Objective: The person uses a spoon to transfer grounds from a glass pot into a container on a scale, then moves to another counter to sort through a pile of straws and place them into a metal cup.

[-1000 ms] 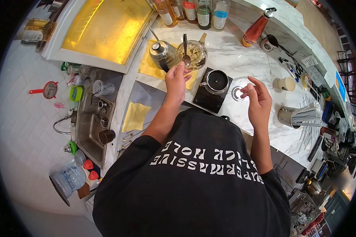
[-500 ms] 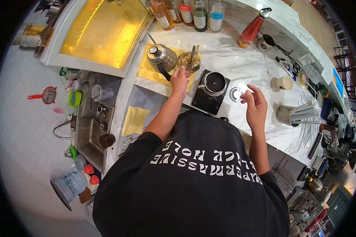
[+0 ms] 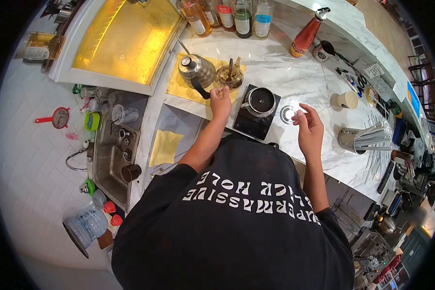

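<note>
My left hand (image 3: 221, 104) is at the near edge of a glass bowl (image 3: 223, 72) with brownish contents and a dark spoon (image 3: 230, 65) leaning in it. Its fingers are pinched together; what they hold, if anything, is hidden. Just left of this hand stands a steel gooseneck kettle (image 3: 196, 70), its black handle close to the wrist. A metal pot (image 3: 261, 116) with dark contents sits on a black scale (image 3: 249, 128) between my hands. Loosely curled with fingers apart, my right hand (image 3: 309, 130) hovers beside a round clear, ringed disc (image 3: 288, 115) and shows nothing held.
Syrup bottles (image 3: 244, 21) line the back, with a red pump bottle (image 3: 307, 36) farther right. A paper cup (image 3: 347, 100) and a metal canister of wrapped straws (image 3: 350, 140) stand to the right. At left is a sink (image 3: 112, 176).
The spoon in the bowl has shifted and now leans differently. My left hand has drawn slightly toward me, and my right hand has moved a little left.
</note>
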